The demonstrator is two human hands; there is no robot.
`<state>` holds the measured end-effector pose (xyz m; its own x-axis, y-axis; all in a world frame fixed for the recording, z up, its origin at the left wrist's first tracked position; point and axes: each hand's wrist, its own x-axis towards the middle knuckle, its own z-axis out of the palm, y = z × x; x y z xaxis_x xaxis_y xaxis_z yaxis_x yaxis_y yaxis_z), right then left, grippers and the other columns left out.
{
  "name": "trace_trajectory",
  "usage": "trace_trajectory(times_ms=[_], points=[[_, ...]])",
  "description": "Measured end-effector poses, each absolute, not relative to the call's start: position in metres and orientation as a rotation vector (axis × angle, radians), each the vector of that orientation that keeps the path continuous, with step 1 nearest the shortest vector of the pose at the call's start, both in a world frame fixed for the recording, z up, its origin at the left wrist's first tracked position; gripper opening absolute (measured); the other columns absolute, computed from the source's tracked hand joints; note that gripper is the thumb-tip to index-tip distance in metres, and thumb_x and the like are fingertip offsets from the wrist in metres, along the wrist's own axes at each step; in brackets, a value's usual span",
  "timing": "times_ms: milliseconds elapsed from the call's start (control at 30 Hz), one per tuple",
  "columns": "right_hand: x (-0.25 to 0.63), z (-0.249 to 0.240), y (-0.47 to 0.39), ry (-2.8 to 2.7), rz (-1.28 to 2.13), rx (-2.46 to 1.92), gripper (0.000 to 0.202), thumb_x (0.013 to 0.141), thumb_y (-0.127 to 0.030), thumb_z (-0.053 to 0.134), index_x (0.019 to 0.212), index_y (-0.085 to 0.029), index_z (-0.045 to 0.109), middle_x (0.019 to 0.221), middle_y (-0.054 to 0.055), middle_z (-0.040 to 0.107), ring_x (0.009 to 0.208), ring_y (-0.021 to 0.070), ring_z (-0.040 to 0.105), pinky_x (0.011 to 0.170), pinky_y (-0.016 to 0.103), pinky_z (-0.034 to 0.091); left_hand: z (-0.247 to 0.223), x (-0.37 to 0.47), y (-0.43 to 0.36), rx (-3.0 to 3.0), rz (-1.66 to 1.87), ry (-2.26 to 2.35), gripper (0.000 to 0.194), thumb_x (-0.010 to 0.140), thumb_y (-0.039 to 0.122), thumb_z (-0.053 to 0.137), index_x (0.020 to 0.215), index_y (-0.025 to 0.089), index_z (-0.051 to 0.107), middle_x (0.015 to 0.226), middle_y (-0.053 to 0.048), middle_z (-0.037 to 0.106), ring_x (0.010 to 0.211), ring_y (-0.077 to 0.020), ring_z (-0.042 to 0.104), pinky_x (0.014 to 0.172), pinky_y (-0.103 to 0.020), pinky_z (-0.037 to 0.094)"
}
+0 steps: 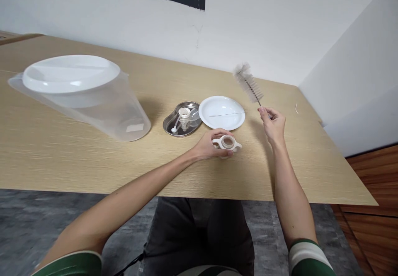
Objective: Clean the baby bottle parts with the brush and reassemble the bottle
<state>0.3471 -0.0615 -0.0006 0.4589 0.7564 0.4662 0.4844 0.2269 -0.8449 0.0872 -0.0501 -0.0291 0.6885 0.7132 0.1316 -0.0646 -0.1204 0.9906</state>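
My left hand (pixel 214 144) is wrapped round a small bottle (pixel 228 142) with pale side handles; its round mouth is uncovered and faces up. Raised over the table's right part, my right hand (pixel 272 122) grips the thin wire handle of a bristle brush (pixel 248 83), whose bristles point up and to the left, apart from the bottle. Beyond the bottle is a white plate (pixel 220 122) with a thin straight wire-like piece (pixel 228 114) across it. Left of the plate, a kidney-shaped metal tray (pixel 168 125) holds a pale ring, a clear nipple-like part and a white straw piece.
A large translucent pitcher (pixel 102 110) with a white lid (pixel 73 71) stands at the left of the wooden table (pixel 93 164). A short white strip (pixel 296 108) lies at the right. Behind the table is a white wall (pixel 139 27).
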Motion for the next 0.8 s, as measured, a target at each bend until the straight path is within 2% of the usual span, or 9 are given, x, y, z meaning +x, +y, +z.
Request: trace_trajectory(times_ms=[200,400,533,633,800], points=[[0.347,-0.001,-0.061,-1.179,0.25,-1.42,0.059,0.076,-0.074,0.069,0.082,-0.016,0.076,0.07,0.003,0.065,0.062,0.0127,0.053,0.06,0.029,0.043,-0.037,0.09,-0.053,1.498,0.754,0.56,0.058,0.055,0.031,0.095,0.102,0.017,0.065,0.101,-0.008,0.076,0.089,-0.0193,0.069,0.075,-0.027,0.05],[0.348,-0.002,-0.061,-1.169,0.261,-1.408,0.058,0.075,-0.073,0.071,0.083,-0.016,0.076,0.07,0.003,0.067,0.061,0.0125,0.053,0.061,0.029,0.044,-0.035,0.088,-0.05,1.481,0.673,0.543,0.059,0.054,0.029,0.096,0.104,0.017,0.067,0.108,-0.01,0.077,0.099,-0.0235,0.071,0.082,-0.031,0.053],[0.349,-0.003,-0.06,-1.176,0.257,-1.423,0.059,0.076,-0.074,0.068,0.085,-0.016,0.076,0.07,0.003,0.065,0.062,0.0132,0.053,0.06,0.029,0.044,-0.04,0.085,-0.046,1.461,0.627,0.497,0.075,0.048,0.026,0.098,0.114,0.018,0.063,0.113,-0.011,0.076,0.107,-0.0278,0.071,0.088,-0.036,0.054],[0.352,-0.005,-0.059,-1.163,0.256,-1.434,0.059,0.078,-0.074,0.067,0.087,-0.016,0.075,0.069,0.003,0.064,0.062,0.0134,0.054,0.059,0.028,0.043,-0.044,0.083,-0.045,1.435,0.596,0.482,0.086,0.047,0.026,0.099,0.121,0.021,0.056,0.115,-0.011,0.075,0.107,-0.029,0.072,0.086,-0.038,0.056],[0.357,-0.008,-0.056,-1.108,0.241,-1.443,0.059,0.078,-0.074,0.066,0.086,-0.016,0.074,0.068,0.001,0.06,0.061,0.0127,0.051,0.057,0.027,0.041,-0.039,0.083,-0.048,1.416,0.606,0.55,0.074,0.055,0.035,0.096,0.115,0.02,0.055,0.106,-0.007,0.074,0.094,-0.0231,0.072,0.08,-0.033,0.056]])
